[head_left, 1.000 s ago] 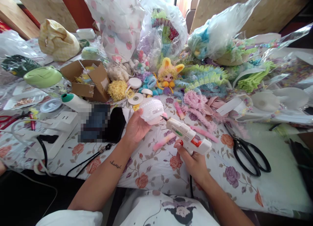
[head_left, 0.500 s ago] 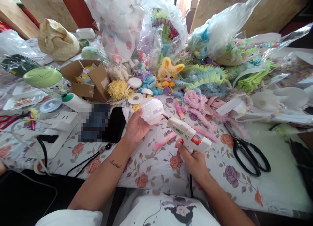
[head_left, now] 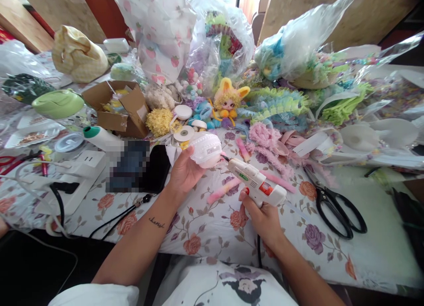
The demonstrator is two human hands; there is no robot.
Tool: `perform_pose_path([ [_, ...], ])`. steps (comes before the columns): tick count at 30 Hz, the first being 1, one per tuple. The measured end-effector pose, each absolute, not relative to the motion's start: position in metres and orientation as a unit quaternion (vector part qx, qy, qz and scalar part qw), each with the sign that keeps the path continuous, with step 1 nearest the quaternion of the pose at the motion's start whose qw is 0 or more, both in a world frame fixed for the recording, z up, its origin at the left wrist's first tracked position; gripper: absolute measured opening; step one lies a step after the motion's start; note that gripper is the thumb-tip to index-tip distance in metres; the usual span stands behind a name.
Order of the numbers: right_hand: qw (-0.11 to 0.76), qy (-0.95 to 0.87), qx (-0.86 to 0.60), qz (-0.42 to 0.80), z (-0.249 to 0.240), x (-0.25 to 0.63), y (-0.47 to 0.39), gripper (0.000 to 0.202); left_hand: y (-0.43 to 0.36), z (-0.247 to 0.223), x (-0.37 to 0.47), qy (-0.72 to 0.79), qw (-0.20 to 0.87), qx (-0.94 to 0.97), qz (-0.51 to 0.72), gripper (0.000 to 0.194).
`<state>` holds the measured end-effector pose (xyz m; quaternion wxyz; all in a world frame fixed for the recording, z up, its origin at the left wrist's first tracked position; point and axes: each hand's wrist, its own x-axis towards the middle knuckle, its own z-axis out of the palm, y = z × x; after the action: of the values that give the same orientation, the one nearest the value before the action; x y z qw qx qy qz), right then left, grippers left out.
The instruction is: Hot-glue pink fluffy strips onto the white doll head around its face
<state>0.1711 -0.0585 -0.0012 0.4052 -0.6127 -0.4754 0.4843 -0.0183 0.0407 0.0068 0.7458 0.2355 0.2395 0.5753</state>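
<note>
My left hand (head_left: 186, 172) is closed on a small white, rounded piece wrapped in lacy trim (head_left: 206, 148), with pale pink along its underside. In my right hand (head_left: 261, 217) is a white hot glue gun (head_left: 253, 180), its handle wrapped by my fingers. The gun's dark nozzle points left, at the right edge of the lacy piece; whether it touches cannot be made out. Fuzzy pink strips (head_left: 225, 190) lie on the flowered tablecloth beneath the gun. A yellow doll with bunny ears (head_left: 228, 102) sits behind my hands.
Black-handled scissors (head_left: 338, 209) lie at the right. On the left are a power strip (head_left: 79, 178), a dark phone (head_left: 155, 169) and a cardboard box (head_left: 121, 109). Pink yarn (head_left: 265, 138), ribbon rolls (head_left: 183, 134) and plastic bags (head_left: 298, 36) crowd the back. A black cord hangs below the gun.
The glue gun has shifted very slightly to the right, and a clear stick shows faintly behind it. My left hand and the lacy piece stay nearly still.
</note>
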Motion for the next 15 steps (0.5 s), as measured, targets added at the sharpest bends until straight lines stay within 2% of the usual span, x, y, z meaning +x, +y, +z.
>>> perform_pose_path([
  [9, 0.402, -0.507, -0.572, 0.504, -0.0034, 0.1708, -0.0612, 0.031, 0.0407, 0.0052, -0.0189, 0.253, 0.742, 0.243, 0.572, 0.048],
  [15, 0.402, -0.495, -0.600, 0.483, -0.0038, 0.1717, -0.0590, 0.035, 0.0408, 0.0070, -0.0184, 0.248, 0.741, 0.237, 0.577, 0.046],
])
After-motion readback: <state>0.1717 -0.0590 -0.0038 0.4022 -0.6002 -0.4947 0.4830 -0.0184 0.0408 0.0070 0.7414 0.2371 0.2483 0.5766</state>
